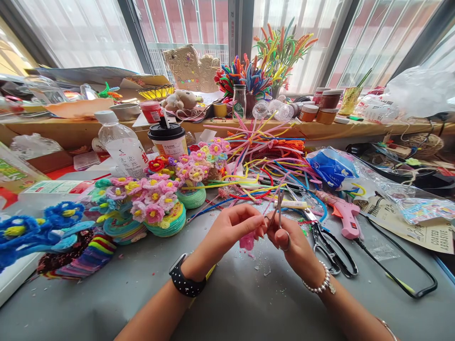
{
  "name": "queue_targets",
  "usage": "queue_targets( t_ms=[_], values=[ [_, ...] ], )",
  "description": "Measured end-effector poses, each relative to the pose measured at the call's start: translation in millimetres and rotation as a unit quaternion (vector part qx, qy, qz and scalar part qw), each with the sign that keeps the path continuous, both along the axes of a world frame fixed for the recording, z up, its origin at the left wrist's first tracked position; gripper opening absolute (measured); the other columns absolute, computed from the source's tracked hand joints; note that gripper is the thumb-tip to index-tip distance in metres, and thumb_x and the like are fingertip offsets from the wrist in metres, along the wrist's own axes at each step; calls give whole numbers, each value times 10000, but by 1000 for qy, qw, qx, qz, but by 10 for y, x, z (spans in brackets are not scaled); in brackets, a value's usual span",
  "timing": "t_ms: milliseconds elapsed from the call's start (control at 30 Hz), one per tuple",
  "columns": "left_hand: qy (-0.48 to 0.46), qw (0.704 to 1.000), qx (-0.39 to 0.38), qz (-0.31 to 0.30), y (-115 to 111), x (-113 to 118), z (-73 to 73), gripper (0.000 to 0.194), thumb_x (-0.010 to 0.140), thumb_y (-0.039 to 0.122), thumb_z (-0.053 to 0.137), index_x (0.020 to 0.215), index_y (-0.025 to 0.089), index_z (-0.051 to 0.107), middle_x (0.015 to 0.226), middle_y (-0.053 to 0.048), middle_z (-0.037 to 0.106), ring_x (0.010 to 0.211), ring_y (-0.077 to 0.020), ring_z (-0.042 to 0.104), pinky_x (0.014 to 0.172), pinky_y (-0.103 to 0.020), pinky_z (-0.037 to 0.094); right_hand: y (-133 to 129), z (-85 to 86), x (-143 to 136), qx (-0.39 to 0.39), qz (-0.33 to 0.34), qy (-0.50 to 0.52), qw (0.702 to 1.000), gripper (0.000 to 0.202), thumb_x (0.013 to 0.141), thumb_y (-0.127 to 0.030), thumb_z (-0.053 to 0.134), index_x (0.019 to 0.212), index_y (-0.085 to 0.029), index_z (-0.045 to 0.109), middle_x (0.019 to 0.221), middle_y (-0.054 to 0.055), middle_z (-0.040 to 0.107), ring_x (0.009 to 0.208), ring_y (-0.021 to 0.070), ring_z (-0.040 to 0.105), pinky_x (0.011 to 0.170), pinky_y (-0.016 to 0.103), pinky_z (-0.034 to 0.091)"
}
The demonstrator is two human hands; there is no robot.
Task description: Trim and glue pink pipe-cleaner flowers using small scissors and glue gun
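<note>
My right hand [289, 239] grips small scissors [279, 208], its fingers in the handle loops and the blades pointing up and away. Close beside it, my left hand [234, 229] is closed in a pinch, its fingertips almost at the scissors. A fuzzy pink piece [247, 241] hangs just under my left fingertips and seems held by them; its upper part is hidden by the fingers. Behind both hands lies a loose heap of coloured pipe cleaners [263, 147].
Pipe-cleaner flower pots [165, 220] stand at the left, before a plastic bottle [122, 147] and a lidded cup [168, 141]. At the right lie large scissors [329, 251], a pink glue gun [346, 215] with its cord, and a blue packet [330, 166]. Scraps dot the grey table [249, 312].
</note>
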State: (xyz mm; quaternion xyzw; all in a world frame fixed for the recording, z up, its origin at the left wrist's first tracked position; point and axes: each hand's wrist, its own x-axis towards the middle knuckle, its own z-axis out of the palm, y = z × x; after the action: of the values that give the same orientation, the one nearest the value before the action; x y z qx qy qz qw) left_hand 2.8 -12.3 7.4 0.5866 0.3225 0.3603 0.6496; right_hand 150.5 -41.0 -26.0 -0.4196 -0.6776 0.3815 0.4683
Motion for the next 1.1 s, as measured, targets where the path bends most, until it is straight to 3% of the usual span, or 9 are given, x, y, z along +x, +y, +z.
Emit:
queue_targets(
  t_ms=[533,1100],
  values=[
    [-5,999,-21,-26,9,-11,-9,164,725,275,576,643,144,521,558,45,515,455,-27,416,426,-144,305,4,21,3,29,-38,-48,998,558,737,-678,295,620,-172,499,548,-6,461,502,116,376,476,233,294],
    [33,998,-38,-36,11,2,7,211,696,328,589,658,127,536,562,18,546,442,-40,433,413,-161,313,15,-15,9,11,-111,-92,989,599,711,-699,306,540,-158,499,513,-4,437,474,108,363,462,231,297]
  ],
)
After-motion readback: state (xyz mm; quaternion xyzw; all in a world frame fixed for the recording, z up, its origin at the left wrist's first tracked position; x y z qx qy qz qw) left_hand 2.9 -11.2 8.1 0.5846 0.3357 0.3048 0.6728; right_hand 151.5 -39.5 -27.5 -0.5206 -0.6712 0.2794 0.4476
